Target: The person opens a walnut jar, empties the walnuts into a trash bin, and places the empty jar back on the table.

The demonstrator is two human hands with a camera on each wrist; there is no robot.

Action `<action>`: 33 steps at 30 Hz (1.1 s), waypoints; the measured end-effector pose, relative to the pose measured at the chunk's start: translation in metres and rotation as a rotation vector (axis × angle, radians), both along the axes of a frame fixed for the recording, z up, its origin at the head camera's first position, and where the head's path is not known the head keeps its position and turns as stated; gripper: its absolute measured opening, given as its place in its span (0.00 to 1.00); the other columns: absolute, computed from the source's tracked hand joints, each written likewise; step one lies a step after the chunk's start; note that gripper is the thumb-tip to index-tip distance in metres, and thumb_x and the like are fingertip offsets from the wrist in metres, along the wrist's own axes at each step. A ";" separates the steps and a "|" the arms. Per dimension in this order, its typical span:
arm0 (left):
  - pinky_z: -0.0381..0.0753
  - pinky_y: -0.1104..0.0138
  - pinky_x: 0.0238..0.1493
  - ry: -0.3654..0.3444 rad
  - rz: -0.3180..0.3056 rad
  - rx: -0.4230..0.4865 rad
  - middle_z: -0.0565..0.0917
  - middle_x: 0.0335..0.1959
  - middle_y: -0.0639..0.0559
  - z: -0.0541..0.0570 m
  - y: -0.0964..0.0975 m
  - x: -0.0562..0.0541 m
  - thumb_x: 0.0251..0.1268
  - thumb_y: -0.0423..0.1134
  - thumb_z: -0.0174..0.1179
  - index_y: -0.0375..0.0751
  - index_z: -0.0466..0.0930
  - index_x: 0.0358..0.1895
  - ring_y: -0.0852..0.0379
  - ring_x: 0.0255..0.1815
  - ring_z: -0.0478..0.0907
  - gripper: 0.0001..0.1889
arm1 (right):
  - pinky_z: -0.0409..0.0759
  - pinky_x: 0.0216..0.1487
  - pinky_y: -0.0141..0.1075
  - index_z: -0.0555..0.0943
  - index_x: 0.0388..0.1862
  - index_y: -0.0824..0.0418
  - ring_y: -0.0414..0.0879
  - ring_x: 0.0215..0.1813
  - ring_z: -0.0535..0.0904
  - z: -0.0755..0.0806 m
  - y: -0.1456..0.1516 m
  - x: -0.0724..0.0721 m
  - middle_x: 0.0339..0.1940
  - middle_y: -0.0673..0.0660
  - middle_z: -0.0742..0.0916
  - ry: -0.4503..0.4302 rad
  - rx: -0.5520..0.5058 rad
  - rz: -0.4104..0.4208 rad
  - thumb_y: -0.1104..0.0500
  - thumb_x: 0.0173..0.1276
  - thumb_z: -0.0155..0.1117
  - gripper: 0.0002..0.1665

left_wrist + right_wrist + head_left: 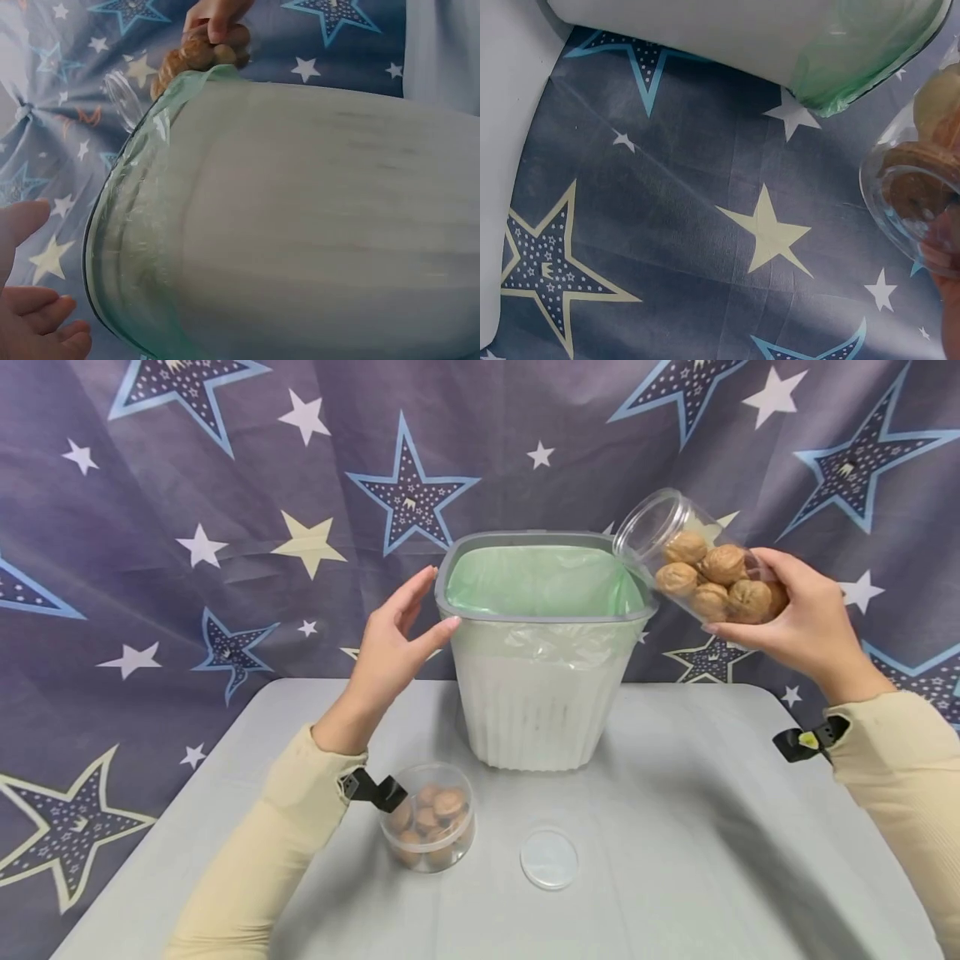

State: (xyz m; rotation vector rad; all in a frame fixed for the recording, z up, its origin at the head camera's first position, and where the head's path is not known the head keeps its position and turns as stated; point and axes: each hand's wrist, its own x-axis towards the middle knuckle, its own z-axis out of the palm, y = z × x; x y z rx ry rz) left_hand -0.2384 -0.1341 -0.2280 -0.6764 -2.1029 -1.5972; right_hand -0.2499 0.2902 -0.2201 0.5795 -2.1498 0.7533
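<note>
A clear plastic jar [651, 531] with several walnuts [723, 564] inside is gripped near its base by my right hand [806, 614]. It tilts leftward, its open mouth at the right rim of a white bin [536, 702]. A green plastic liner [532, 581] covers the inside of the bin, folded over beneath a grey rim. My left hand [393, 643] is raised at the bin's left side, thumb and fingers spread, holding nothing. In the right wrist view the jar's base [911, 202] shows at the right edge, with walnuts behind it.
A second clear round container [429, 822] with walnuts stands on the grey table [660, 877], below my left wrist. To its right lies a clear round lid [549, 858]. A star-patterned curtain [495, 468] hangs right behind the table.
</note>
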 end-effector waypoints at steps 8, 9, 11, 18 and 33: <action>0.55 0.71 0.70 -0.055 -0.047 -0.011 0.68 0.68 0.46 0.012 0.009 -0.015 0.62 0.33 0.62 0.35 0.63 0.68 0.60 0.70 0.59 0.31 | 0.67 0.38 0.15 0.75 0.59 0.64 0.27 0.40 0.72 0.004 -0.003 -0.014 0.43 0.31 0.76 0.014 0.034 0.027 0.72 0.27 0.83 0.52; 0.55 0.71 0.70 -0.059 -0.048 -0.019 0.68 0.68 0.46 0.013 0.010 -0.017 0.61 0.33 0.62 0.35 0.64 0.68 0.59 0.70 0.59 0.31 | 0.67 0.39 0.15 0.75 0.59 0.64 0.27 0.40 0.72 0.004 -0.004 -0.016 0.44 0.33 0.76 0.017 0.040 0.032 0.72 0.27 0.83 0.52; 0.55 0.71 0.70 -0.057 -0.047 -0.035 0.69 0.67 0.45 0.015 0.011 -0.019 0.61 0.33 0.62 0.34 0.64 0.68 0.59 0.70 0.60 0.31 | 0.67 0.39 0.15 0.75 0.60 0.64 0.27 0.40 0.72 0.005 -0.004 -0.018 0.45 0.39 0.79 0.018 0.057 0.036 0.72 0.27 0.83 0.53; 0.54 0.71 0.70 -0.114 -0.038 -0.070 0.67 0.69 0.46 0.020 0.011 -0.026 0.61 0.36 0.63 0.37 0.62 0.69 0.60 0.71 0.59 0.33 | 0.65 0.39 0.15 0.74 0.60 0.64 0.26 0.40 0.70 0.011 -0.005 -0.027 0.48 0.59 0.82 -0.004 0.104 0.016 0.68 0.30 0.84 0.51; 0.53 0.70 0.71 -0.158 -0.010 -0.087 0.64 0.70 0.46 0.023 0.017 -0.043 0.57 0.39 0.65 0.37 0.60 0.70 0.58 0.72 0.56 0.37 | 0.61 0.40 0.19 0.73 0.61 0.62 0.31 0.41 0.69 0.021 -0.007 -0.046 0.49 0.61 0.82 -0.004 0.201 -0.037 0.61 0.34 0.83 0.50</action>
